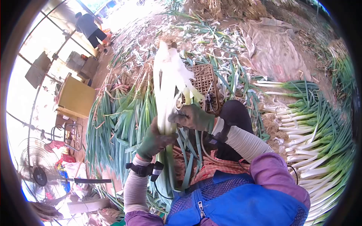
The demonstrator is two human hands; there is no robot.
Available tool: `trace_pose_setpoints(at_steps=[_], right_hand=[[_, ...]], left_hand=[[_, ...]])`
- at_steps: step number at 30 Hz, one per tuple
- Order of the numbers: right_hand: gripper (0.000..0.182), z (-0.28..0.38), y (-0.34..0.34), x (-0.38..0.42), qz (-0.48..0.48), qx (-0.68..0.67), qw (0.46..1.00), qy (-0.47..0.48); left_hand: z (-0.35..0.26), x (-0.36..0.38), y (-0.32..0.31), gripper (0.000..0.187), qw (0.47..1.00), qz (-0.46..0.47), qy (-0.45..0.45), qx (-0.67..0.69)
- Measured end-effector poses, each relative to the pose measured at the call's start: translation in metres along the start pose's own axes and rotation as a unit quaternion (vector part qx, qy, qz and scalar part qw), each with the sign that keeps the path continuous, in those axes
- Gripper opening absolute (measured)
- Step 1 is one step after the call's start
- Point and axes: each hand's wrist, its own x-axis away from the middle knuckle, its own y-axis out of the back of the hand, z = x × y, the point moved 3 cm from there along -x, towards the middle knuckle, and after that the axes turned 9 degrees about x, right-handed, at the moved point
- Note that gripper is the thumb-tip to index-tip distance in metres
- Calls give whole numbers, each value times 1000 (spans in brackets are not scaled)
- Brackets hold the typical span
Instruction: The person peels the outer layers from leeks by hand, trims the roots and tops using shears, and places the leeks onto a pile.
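Observation:
Several leeks stand upright in front of me, white shafts and roots at the top, green leaves hanging toward my lap. My left hand, in a green and dark work glove, is wrapped round their lower shafts. My right hand, gloved alike, is closed against the shafts just above it. A loose white outer layer peels away from the shafts and hangs over my right hand. The fingertips of the right hand are partly hidden, but they seem to pinch that layer.
Untrimmed leeks lie piled at left; clean white-stemmed leeks are rowed at right. A plastic crate stands ahead among leaf scraps. At left are a fan and a yellow box. Another person bends at far left.

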Motion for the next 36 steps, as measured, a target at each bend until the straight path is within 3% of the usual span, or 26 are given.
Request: trace_pose_setpoints(at_steps=[2, 3, 5, 7, 8, 11, 12, 13, 16, 18, 19, 22, 23, 26, 29, 33, 35, 36], right_hand=[[40, 4, 9, 4, -18, 140, 990, -4], [37, 6, 15, 4, -28, 209, 978, -5], [27, 3, 43, 3, -238, 200, 950, 24], [25, -7, 80, 0, -327, -95, 940, 8], [26, -12, 94, -1, -365, -135, 920, 44], [30, -12, 130, -9, -415, -19, 884, 212], [32, -9, 133, -17, -401, 11, 880, 254], [34, -10, 126, -19, -305, -40, 916, 257], [45, 2, 96, -26, -41, -187, 966, 174], [45, 40, 73, -23, -58, -187, 975, 108], [45, 31, 70, -21, -16, -178, 981, 77], [41, 11, 73, -32, 31, -139, 980, 137], [34, 12, 84, -30, 26, 47, 986, 156], [24, 26, 118, -36, -46, 132, 990, -29], [25, -18, 171, -54, -244, 183, 952, -16], [30, -46, 293, -25, -245, 91, 964, 40], [32, -32, 275, -13, -268, -31, 962, 39], [33, -11, 248, -15, -252, 21, 968, 4]], left_hand=[[-7, 5, -3, 58, 999, -31, -11, 11], [-10, 5, 0, 44, 998, -49, -27, -16], [-7, 5, 16, 41, 998, -49, -20, -28], [-8, 8, 30, 36, 997, -33, 1, -65], [-8, 10, 31, 37, 998, -18, 22, -52], [-3, 13, 24, 41, 997, 19, 69, -4], [-1, 12, 17, 40, 998, 26, 60, -3], [-1, 10, 10, 39, 998, 33, 49, -4], [-4, 6, 6, 35, 998, 41, 49, 12], [-5, 8, 9, 32, 997, 36, 63, 28], [-6, 9, 12, 31, 998, 32, 53, 1], [-2, 20, 24, 30, 998, 17, 42, -50], [1, 22, 31, 30, 998, 11, 51, -46], [4, 32, 37, 32, 998, -16, 62, 5], [7, 32, 41, 35, 996, 16, 86, -8], [29, 54, 60, 41, 988, 11, 133, 74], [49, 51, 72, 43, 981, 5, 126, 146], [53, 49, 75, 44, 977, 2, 121, 178]])
